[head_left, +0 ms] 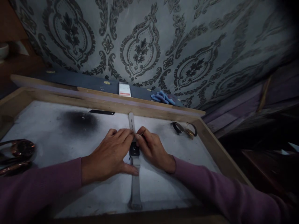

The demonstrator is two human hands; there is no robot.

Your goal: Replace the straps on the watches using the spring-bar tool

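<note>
A smartwatch [135, 149] with a black face and a light grey strap lies stretched out lengthwise on the white floor of a shallow wooden tray. My left hand [114, 152] holds it from the left: the fingertips press on the upper strap just above the case, and the thumb rests on the lower strap [135, 189]. Close against the top right edge of the case is my right hand [151, 147], its fingers pinched together. A thin dark sliver shows at those fingertips, but what it is stays too small to tell.
Several wristwatches [23, 147] lie at the tray's left. More watches [187, 130] sit at the back right. A dark flat blade-like strip [102, 112] lies by the rear wall [105, 101]. Beyond it are a white packet [124, 89] and a blue cloth [163, 97].
</note>
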